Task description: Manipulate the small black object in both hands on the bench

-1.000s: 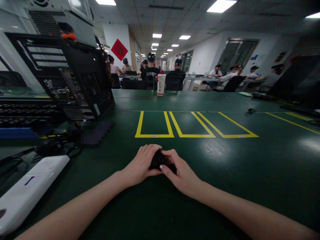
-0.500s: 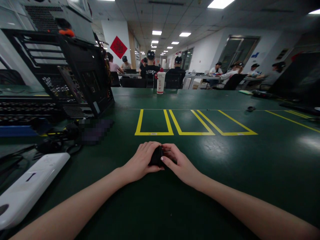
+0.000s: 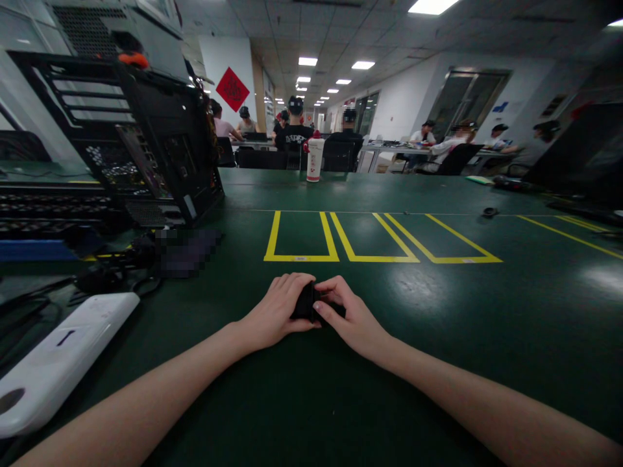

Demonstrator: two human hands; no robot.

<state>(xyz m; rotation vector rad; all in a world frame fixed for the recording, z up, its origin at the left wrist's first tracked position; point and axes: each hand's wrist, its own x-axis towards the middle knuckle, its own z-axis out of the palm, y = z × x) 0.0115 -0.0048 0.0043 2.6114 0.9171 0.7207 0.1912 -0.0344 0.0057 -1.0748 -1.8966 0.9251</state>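
Note:
Between my two hands, low over the dark green table (image 3: 311, 402), is a small black object (image 3: 304, 303). My left hand (image 3: 280, 308) is wrapped round its left side, fingers over the top and thumb along the near edge. From the right, my right hand (image 3: 353, 318) pinches at the object's right side with thumb and forefinger; its other fingers are partly hidden. What exactly the object is cannot be made out. Beyond my hands, three shapes of yellow tape (image 3: 302, 259) are marked on the table.
At the left stand a black computer case (image 3: 180, 155), tangled black cables (image 3: 97, 279) and a white device (image 3: 68, 357). A white bottle (image 3: 314, 161) stands at the far edge. A small black ring (image 3: 488, 212) lies at the right. Several people sit beyond.
The right hand's fingers have shifted slightly on the black object, and a little more black shows under them. The whole view has moved slightly.

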